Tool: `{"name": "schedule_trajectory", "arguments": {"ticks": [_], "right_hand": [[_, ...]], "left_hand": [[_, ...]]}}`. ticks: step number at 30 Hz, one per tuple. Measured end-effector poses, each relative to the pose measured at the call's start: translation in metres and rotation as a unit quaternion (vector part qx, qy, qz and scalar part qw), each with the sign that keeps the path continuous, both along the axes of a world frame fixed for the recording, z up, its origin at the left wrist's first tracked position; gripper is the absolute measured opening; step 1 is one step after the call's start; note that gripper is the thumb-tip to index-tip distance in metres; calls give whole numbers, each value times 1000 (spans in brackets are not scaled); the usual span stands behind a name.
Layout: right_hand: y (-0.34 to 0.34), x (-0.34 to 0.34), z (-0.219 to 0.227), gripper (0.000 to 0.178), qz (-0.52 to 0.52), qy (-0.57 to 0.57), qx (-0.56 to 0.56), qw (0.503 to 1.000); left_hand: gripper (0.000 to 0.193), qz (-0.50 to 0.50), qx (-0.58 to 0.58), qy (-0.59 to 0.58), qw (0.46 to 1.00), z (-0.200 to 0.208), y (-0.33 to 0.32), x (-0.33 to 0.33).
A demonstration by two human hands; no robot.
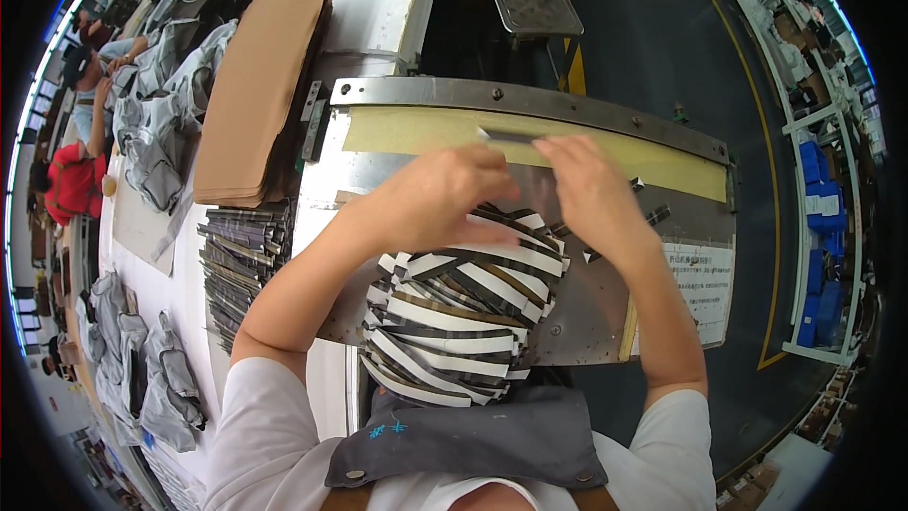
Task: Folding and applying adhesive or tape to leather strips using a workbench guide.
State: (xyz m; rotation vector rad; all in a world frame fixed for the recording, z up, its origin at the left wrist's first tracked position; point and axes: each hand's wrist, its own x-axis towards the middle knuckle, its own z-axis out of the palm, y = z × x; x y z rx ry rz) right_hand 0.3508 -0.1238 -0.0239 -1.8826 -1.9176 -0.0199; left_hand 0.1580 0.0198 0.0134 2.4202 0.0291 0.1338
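Observation:
A short dark strip [511, 136] with a pale end lies level over the far part of the metal worktop [577, 326]. The fingertips of my right hand [594, 185] are closed on its right end. My left hand [454, 185] is slightly smeared by motion, its thumb spread from its curled fingers, and I see nothing in it. Below both hands, a heap of black, white and brown strips [454, 312] lies at the worktop's near edge, against my dark apron [463, 445]. A few short dark pieces [657, 216] rest beside my right forearm.
A metal bar [497, 95] with bolts runs along the worktop's far edge, behind a yellow band [397, 132]. Left are stacked brown sheets [260, 95] and bundled dark strips [241, 270]. A stool [536, 9] stands beyond; shelving with blue bins [821, 208] is right. People work far left.

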Motion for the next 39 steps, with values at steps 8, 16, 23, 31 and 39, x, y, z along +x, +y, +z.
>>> {"name": "schedule_trajectory", "arguments": {"ticks": [8,16,23,31,39], "right_hand": [[-31,-32,52,39,79,313,-248,914],[-46,-46,40,54,60,198,-139,968],[-57,-49,39,57,-15,273,-160,948],[-55,-48,41,56,-72,378,-238,892],[-61,-43,23,54,17,483,-130,866]], "left_hand": [[40,-39,23,74,996,9,-18,-10],[40,13,106,75,991,15,-38,-15],[44,-1,98,77,992,14,-45,-15],[39,3,122,-44,992,-3,-53,-8],[31,17,-104,-71,992,-13,-37,-6]]}}
